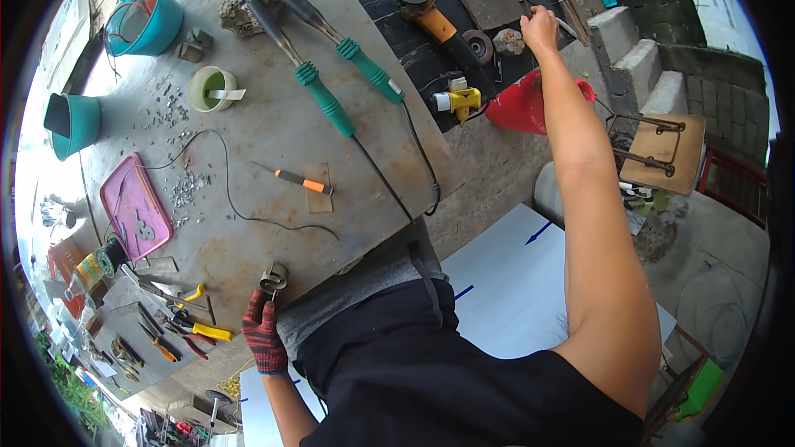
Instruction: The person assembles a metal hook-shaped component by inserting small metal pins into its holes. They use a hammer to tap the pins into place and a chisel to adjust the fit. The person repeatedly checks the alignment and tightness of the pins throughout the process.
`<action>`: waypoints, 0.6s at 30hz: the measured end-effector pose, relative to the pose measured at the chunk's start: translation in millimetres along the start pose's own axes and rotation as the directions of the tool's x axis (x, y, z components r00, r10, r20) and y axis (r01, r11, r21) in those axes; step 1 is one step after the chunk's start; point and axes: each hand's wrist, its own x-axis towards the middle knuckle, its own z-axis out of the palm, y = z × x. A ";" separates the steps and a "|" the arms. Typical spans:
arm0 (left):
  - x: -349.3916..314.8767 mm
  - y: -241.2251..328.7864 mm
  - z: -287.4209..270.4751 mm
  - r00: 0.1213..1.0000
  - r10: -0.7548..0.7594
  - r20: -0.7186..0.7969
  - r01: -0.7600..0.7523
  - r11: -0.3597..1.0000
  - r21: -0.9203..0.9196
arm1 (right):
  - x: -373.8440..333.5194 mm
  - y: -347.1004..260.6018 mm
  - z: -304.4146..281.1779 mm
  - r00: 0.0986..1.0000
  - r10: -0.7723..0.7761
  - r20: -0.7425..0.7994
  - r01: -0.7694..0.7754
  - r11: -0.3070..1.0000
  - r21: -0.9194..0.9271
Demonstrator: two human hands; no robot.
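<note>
My left hand (265, 336), in a red and black knit glove, is closed on a small metal cylinder (273, 276) with an open end, at the near edge of the metal table (273, 157). My bare right hand (540, 31) reaches far out over the black-topped bench (389, 21), its fingers curled together near a flat dark plate (487, 2). What they pinch, if anything, is too small to make out. Just below that hand sit a stone-like lump (508, 42), a grinding disc (478, 46) and an angle grinder (435, 23).
Two green-handled soldering irons (327, 99) lie across the metal table, tips by a rough block (248, 2). Around them are an orange-handled tool (303, 181), a pink tray (137, 203), metal scraps (186, 189), teal buckets (157, 21) and pliers (203, 331). A red bucket (517, 105) stands under my right forearm.
</note>
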 end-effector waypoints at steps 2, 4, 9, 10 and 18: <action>3.8 -10.4 -3.8 0.998 -0.046 0.031 0.049 0.995 -0.087 | 9.4 -3.9 4.5 0.999 0.039 0.030 -0.038 0.999 -0.022; 3.8 -12.8 -6.3 0.997 -0.063 0.033 0.065 0.995 -0.073 | 18.1 -4.7 10.8 0.998 0.051 0.029 -0.050 0.998 -0.044; -1.6 15.1 5.4 1.000 -0.018 0.009 0.017 0.999 0.030 | 40.5 -3.9 27.5 0.998 0.044 0.050 -0.038 0.991 -0.128; -0.9 17.0 6.7 1.000 -0.018 0.008 0.017 0.999 0.028 | 44.2 -1.6 30.7 0.996 0.058 0.072 -0.047 0.989 -0.137; 0.3 10.0 3.8 0.999 -0.047 0.004 0.047 0.999 -0.010 | 62.8 -4.7 36.8 0.990 0.074 0.117 -0.048 0.976 -0.213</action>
